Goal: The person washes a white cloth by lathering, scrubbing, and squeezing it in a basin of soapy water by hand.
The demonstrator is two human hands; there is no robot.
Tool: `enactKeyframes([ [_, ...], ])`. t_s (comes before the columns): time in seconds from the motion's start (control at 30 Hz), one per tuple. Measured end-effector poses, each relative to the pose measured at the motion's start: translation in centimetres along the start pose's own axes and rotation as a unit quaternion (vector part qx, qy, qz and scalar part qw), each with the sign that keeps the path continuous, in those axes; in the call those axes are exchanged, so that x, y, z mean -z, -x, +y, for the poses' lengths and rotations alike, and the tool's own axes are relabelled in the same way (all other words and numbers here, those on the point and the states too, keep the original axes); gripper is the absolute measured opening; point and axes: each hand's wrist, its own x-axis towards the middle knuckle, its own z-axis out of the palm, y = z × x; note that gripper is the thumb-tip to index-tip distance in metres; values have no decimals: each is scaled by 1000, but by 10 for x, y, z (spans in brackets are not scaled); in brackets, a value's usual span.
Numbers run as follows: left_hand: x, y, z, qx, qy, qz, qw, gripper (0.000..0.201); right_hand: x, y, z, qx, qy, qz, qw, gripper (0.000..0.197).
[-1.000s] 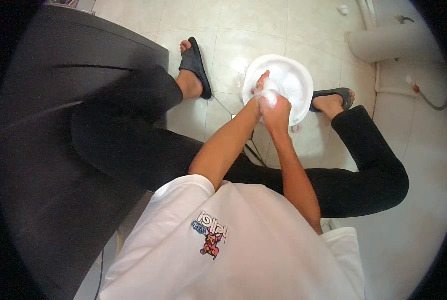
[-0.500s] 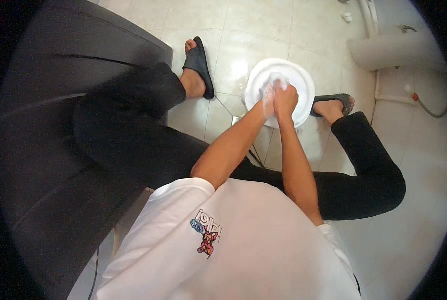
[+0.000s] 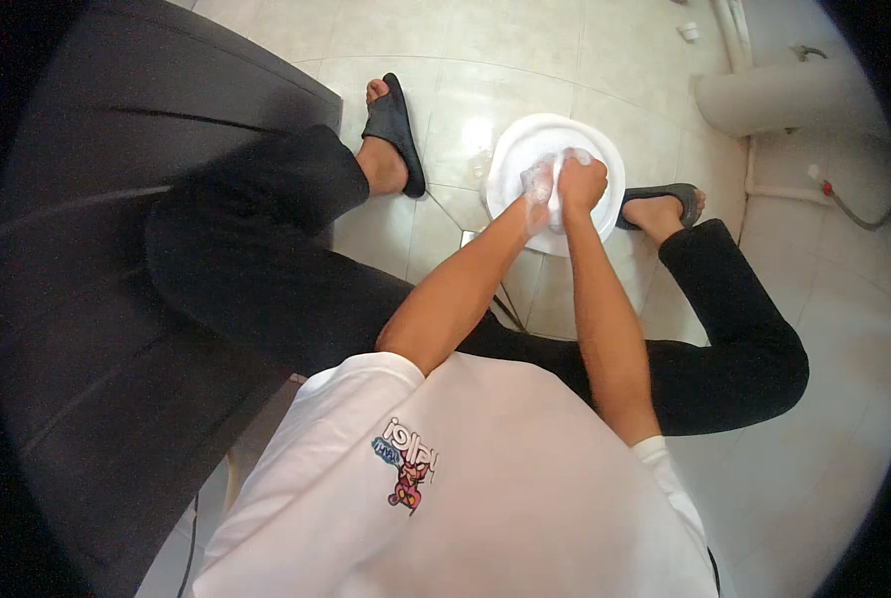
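Note:
Between my feet stands a round white basin. Both my hands are over its inside, side by side and lathered in white suds. My right hand is closed in a fist, with knuckles up, around a white, foam-covered cloth. Just to its left, my left hand grips the same cloth, its fingers partly hidden under foam. The cloth's full shape cannot be made out against the white basin.
Pale tiles cover the floor. A dark panelled cabinet rises on the left. White pipes and a hose with a red fitting run along the right wall. My feet wear black slippers on either side of the basin.
My right hand has shifted a little right and away from my left one. A white strip of cloth now shows between the two hands, and the foam lies differently.

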Motion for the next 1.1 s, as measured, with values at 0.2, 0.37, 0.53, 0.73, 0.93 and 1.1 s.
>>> enactKeyframes([
  [0.2,13,-15,1,22,-14,212,977,30,21,50,-6,-2,-14,-38,999,36],
  [0.37,100,-46,-2,-20,-57,39,997,38,31,86,-38,74,-9,-105,992,41],
  [0.53,19,-31,-26,87,2,-52,995,37,11,-12,38,-76,-37,28,996,38],
  [0.73,32,-17,-8,28,-65,129,989,37,15,40,-2,-20,-88,-58,994,42],
  [0.93,49,-30,-14,40,-78,100,991,39,34,70,-13,57,-22,-73,995,39],
  [1.1,43,-30,-13,-5,-190,193,963,45,21,17,1,17,29,-25,999,35],
])
